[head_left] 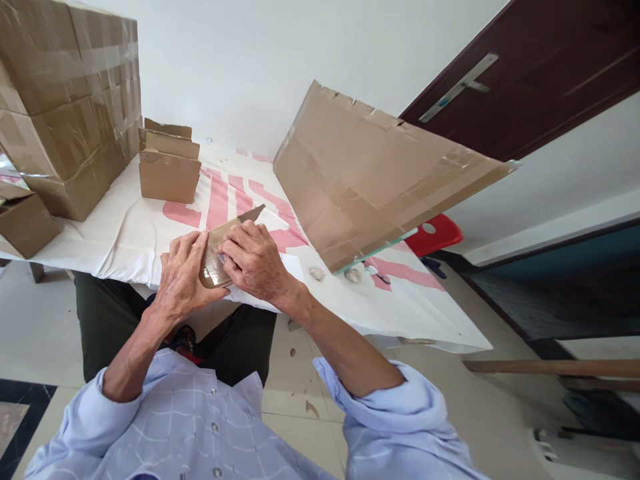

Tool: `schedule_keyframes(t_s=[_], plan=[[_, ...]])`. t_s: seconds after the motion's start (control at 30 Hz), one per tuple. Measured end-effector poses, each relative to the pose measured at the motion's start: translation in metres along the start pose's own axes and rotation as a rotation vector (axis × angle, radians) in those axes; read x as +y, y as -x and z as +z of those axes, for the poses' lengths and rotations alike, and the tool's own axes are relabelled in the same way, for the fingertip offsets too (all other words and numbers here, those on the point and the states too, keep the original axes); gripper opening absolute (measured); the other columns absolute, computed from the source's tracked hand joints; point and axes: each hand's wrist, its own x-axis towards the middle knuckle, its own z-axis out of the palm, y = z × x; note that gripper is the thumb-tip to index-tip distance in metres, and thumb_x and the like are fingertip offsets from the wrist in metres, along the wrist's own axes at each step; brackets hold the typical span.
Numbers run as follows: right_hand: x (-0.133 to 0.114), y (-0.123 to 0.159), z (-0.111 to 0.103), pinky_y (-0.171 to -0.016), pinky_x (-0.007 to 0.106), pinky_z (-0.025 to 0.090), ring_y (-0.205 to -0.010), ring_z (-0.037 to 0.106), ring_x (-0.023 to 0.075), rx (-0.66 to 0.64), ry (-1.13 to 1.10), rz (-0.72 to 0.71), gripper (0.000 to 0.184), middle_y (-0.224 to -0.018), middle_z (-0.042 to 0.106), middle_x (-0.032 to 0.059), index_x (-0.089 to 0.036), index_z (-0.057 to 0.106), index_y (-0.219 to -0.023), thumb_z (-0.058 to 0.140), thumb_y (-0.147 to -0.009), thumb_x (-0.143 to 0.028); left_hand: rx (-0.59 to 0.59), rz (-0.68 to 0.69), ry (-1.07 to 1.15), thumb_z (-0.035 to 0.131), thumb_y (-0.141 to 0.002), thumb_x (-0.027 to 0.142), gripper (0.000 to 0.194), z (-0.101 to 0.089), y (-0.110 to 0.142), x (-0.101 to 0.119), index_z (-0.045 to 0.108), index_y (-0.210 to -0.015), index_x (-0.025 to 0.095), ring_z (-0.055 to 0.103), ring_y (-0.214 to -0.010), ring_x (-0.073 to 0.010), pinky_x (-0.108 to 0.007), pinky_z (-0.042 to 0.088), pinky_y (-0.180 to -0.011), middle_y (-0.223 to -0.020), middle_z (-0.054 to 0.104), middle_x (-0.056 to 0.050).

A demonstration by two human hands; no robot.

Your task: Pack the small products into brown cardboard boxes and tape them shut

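Observation:
A small brown cardboard box (209, 261) is tilted at the table's front edge, with one flap sticking up behind my right hand. Its near face shines, as if covered with clear tape. My left hand (181, 275) grips the box from the left, thumb along the bottom and fingers over the upper side. Against the box's right part, my right hand (254, 261) is closed, fingers curled and pressed to the surface. A small clear or whitish bit shows at its fingertips, too small to name. Part of the box is hidden behind this hand.
Open small cartons (170, 175) stand back left, beside a tall stack of taped boxes (65, 120). Another carton (27, 223) sits at the left edge. A large cardboard sheet (370, 180) leans at the right. Under it lies a red plastic object (437, 235). A white cloth (350, 313) covers the table.

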Motion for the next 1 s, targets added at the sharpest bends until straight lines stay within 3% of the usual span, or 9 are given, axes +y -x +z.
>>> schedule_keyframes(t_s=[0.2, 0.37, 0.8, 1.0], plan=[[-0.0006, 0.0015, -0.0001, -0.085, 0.042, 0.035, -0.098, 0.049, 0.0276, -0.009, -0.033, -0.021, 0.022, -0.095, 0.064, 0.0090, -0.021, 0.073, -0.091, 0.056, -0.093, -0.007, 0.001, -0.006, 0.004, 0.090, -0.071, 0.036, 0.106, 0.0009, -0.0001, -0.0004, 0.039, -0.162, 0.023, 0.047, -0.147, -0.0453, -0.066, 0.047, -0.111, -0.160, 0.051, -0.022], [-0.0013, 0.0037, 0.0009, -0.085, 0.042, 0.036, -0.100, 0.051, 0.0282, 0.012, -0.022, 0.017, 0.024, -0.101, 0.066, 0.0101, -0.021, 0.075, -0.100, 0.054, -0.097, -0.009, 0.006, 0.006, 0.006, 0.089, -0.070, 0.036, 0.106, 0.0022, -0.0006, -0.0010, 0.038, -0.163, 0.024, 0.047, -0.147, -0.0455, -0.066, 0.047, -0.111, -0.159, 0.052, -0.021], [-0.0011, 0.0020, 0.0018, -0.087, 0.041, 0.038, -0.098, 0.050, 0.0274, -0.004, -0.077, 0.026, 0.024, -0.095, 0.065, 0.0086, -0.022, 0.072, -0.091, 0.055, -0.090, -0.005, -0.004, -0.008, -0.008, 0.089, -0.070, 0.035, 0.106, 0.0010, -0.0001, 0.0021, 0.038, -0.162, 0.021, 0.047, -0.147, -0.0455, -0.066, 0.047, -0.111, -0.160, 0.052, -0.022], [0.0002, 0.0056, -0.0001, -0.088, 0.041, 0.042, -0.098, 0.051, 0.0272, 0.037, -0.109, 0.065, 0.026, -0.104, 0.069, 0.0099, -0.021, 0.075, -0.103, 0.054, -0.097, -0.007, -0.008, -0.003, -0.011, 0.090, -0.070, 0.037, 0.107, 0.0022, -0.0012, 0.0031, 0.038, -0.162, 0.023, 0.047, -0.146, -0.0458, -0.067, 0.046, -0.110, -0.160, 0.052, -0.022]])
